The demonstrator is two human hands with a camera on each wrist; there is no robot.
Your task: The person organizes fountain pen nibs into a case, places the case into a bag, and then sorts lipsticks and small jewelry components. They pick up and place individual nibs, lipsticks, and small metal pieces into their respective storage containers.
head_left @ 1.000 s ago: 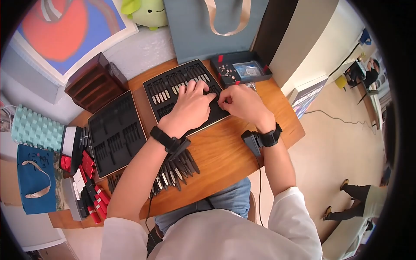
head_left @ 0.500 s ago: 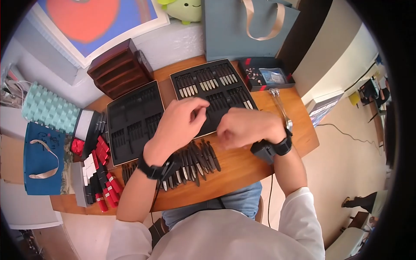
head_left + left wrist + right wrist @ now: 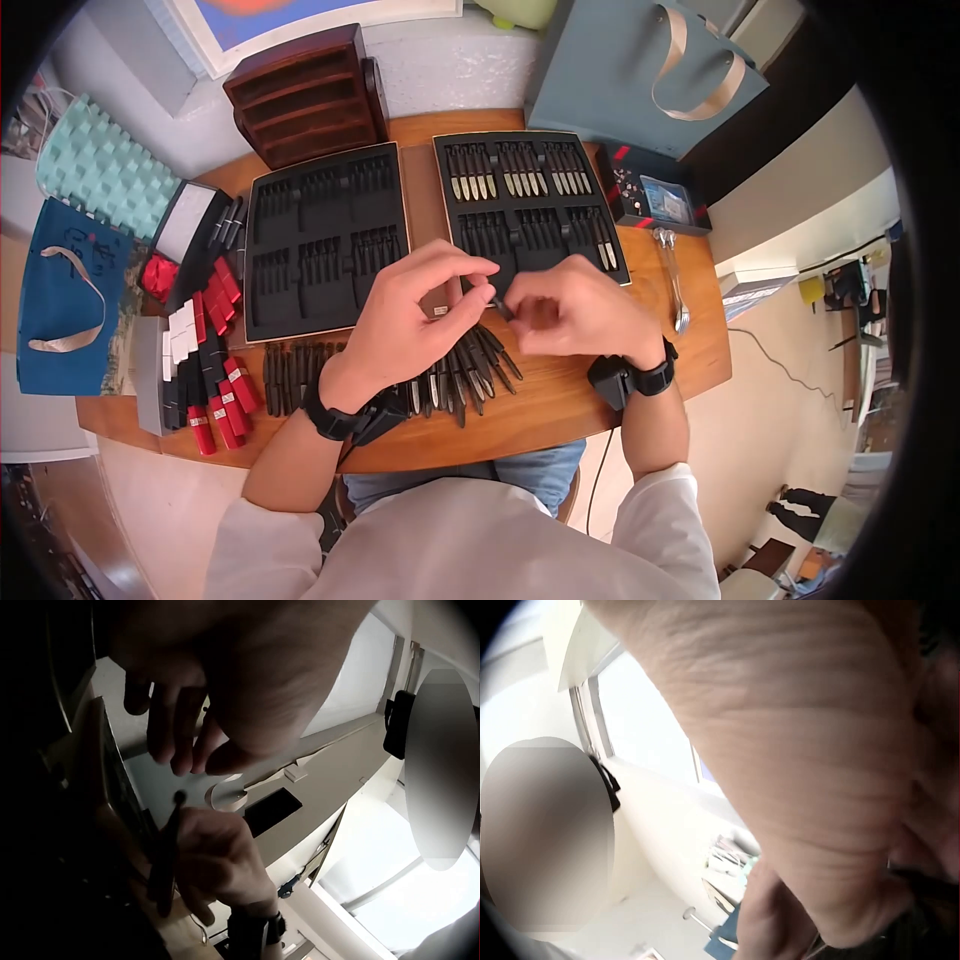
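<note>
The worktop point(image 3: 560, 400) looks like smooth, glossy wood. The small cabinet point(image 3: 300, 95) is dark, polished wood. The slotted trays point(image 3: 330, 225) look matt. The spoons point(image 3: 678, 285) are shiny metal, and the shirt point(image 3: 470, 545) is matt cloth.

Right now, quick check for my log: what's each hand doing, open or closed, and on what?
Left hand: open, fingers loosely bent, nothing seen in their grip.
Right hand: closed, fingers holding a dark, slender piece.

So the wood table point(image 3: 560, 400) has two black trays point(image 3: 328, 235) point(image 3: 530, 205), loose knives point(image 3: 455, 375), spoons point(image 3: 675, 285) and red tubes point(image 3: 228, 400) on it.
</note>
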